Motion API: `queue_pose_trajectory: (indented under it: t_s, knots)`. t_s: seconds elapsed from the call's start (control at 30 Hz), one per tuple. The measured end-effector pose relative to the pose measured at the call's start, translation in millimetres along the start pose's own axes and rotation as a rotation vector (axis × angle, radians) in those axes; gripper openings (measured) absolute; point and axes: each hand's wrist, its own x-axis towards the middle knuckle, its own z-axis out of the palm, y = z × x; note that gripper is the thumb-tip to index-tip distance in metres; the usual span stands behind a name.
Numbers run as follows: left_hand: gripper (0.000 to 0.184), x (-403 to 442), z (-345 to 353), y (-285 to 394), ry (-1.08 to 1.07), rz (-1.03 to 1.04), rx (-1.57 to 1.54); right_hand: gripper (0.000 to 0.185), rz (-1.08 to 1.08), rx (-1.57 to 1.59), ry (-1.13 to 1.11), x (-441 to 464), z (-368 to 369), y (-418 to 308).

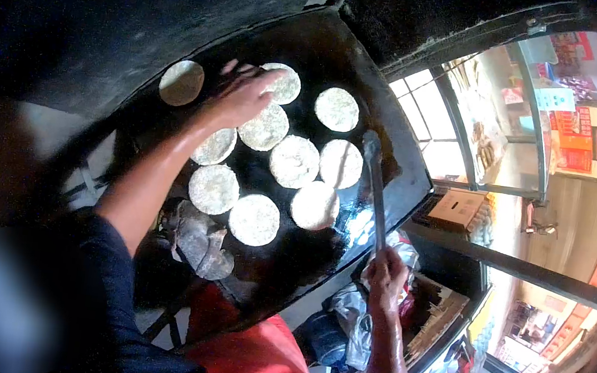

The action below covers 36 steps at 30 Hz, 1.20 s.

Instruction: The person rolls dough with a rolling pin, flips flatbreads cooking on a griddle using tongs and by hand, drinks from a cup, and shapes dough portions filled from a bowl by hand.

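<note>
My left hand [246, 96] reaches over the dark griddle [293, 38], fingers spread, at the edge of a round flatbread [285, 86]. Whether the fingertips press on it or just hover, I cannot tell. My right hand [387, 269] is closed round the shaft of a long-handled spatula [377, 195], whose narrow end rests near the griddle's right side. Several pale flatbreads lie about the griddle, among them one in the middle [294, 162] and one nearer me [254, 220]. A browner flatbread [181, 83] sits at the far left, and my left forearm partly covers another [215, 146].
A crumpled grey cloth [197, 240] lies at the griddle's near left edge. Plastic bags [354, 314] and a cardboard piece [437, 316] are beside my right arm. Further right stand a cardboard box [454, 208], egg trays [482, 221] and a glass display case [493, 128]. Dark walls border the griddle's far side.
</note>
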Motion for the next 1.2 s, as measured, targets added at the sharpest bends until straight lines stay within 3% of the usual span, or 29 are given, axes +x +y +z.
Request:
queue_pose_trajectory:
  t_s: [0.03,0.07,0.1,0.17,0.2,0.23,0.27,0.3,0.37,0.43,0.5,0.53,0.6,0.67,0.77,0.8,0.83,0.93,1.03,1.1,1.2]
  knots:
    - [0.048,-14,-10,-9,0.076,-0.036,0.011,0.015,-0.03,-0.065,0.018,8,0,-2]
    - [0.047,-28,-11,-28,0.239,-0.025,-0.277,0.016,-0.081,-0.195,0.049,16,0,-3]
    - [0.049,-46,-7,-52,0.338,-0.145,-0.376,0.018,-0.156,-0.327,0.02,27,-2,-1]
    - [0.048,-79,16,-124,0.468,-0.394,-0.198,0.02,-0.133,-0.427,0.004,44,10,-13]
    - [0.047,-88,20,-133,0.424,-0.338,-0.239,0.023,-0.217,-0.414,0.035,53,20,-10]
    - [0.046,-96,9,-119,0.38,-0.284,-0.277,0.024,-0.227,-0.527,-0.013,58,28,-24]
    - [0.045,-99,0,-105,0.219,-0.284,0.041,0.026,-0.264,-0.511,-0.003,65,36,-25]
    - [0.045,-95,-11,-79,0.173,-0.229,0.056,0.028,-0.3,-0.494,0.009,71,41,-25]
    - [0.044,-87,25,-85,0.058,-0.211,-0.412,0.025,-0.315,-0.565,0.0,72,39,-27]
    - [0.043,-81,9,-46,0.033,-0.079,-0.28,0.027,-0.287,-0.52,0.027,65,29,-15]
    - [0.046,-82,-4,-10,0.155,-0.012,0.029,0.033,-0.328,-0.456,0.094,41,1,18]
    - [0.047,-84,-1,3,0.153,0.005,0.045,0.033,-0.185,-0.34,0.016,16,-14,16]
    - [0.049,-91,18,23,0.106,0.074,0.081,0.031,-0.195,-0.397,0.152,-19,-38,65]
    - [0.052,-100,37,52,0.047,0.194,0.088,0.029,-0.065,-0.375,0.129,-53,-53,97]
    - [0.053,-110,48,87,-0.057,0.281,0.086,0.02,-0.016,-0.282,0.086,-62,-32,82]
    - [0.051,-114,51,91,-0.091,0.249,0.143,0.019,-0.174,-0.408,0.088,-52,-26,74]
    - [0.047,-115,49,93,-0.107,0.211,0.162,0.018,-0.216,-0.343,0.077,-36,-21,70]
    - [0.042,-122,46,85,-0.106,0.175,0.204,0.02,-0.191,-0.26,0.069,-15,-16,40]
    - [0.038,-143,36,86,0.089,0.06,-0.072,0.02,-0.362,-0.389,0.112,-39,-44,79]
    - [0.039,-172,28,92,0.127,-0.004,0.035,0.012,-0.312,-0.468,0.116,-73,-57,93]
    - [0.038,-217,27,118,-0.058,0.025,0.209,0.019,-0.39,-0.515,0.03,-114,-69,129]
